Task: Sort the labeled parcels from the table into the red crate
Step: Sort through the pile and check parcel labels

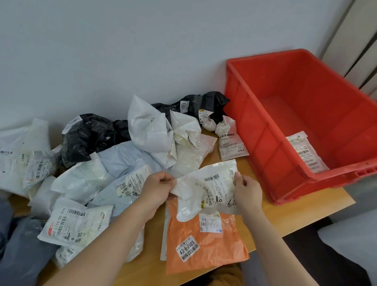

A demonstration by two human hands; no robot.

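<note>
Right now, both hands on one crumpled white plastic mailer with a printed barcode label (206, 189), held just above the wooden bench (313, 211) and over the flat orange plastic parcel (204, 245). Left hand (159, 190) pinching the mailer's left edge, fingers curled into the crumpled film; right hand (246, 192) gripping the right edge near the top corner. Label face up, turned towards the camera.

Long axis of the mailer running roughly left to right between the two hands, rising a little towards the upper right corner, which points at the open red plastic crate (263, 130). Barcode near that top edge, print running mostly crosswise.

Probably the label check before the drop. To do it well: keep the film stretched flat enough to read, then let go with the left, carry across with the right, clear the crate's near wall and release low inside, beside the single white labelled packet (306, 152) already lying on the crate floor. Worth avoiding a drag over the orange parcel, since loose film could catch it.

Plenty left: a heap of white, pale blue and black bagged parcels (119, 151) on the bench against the wall.
</note>
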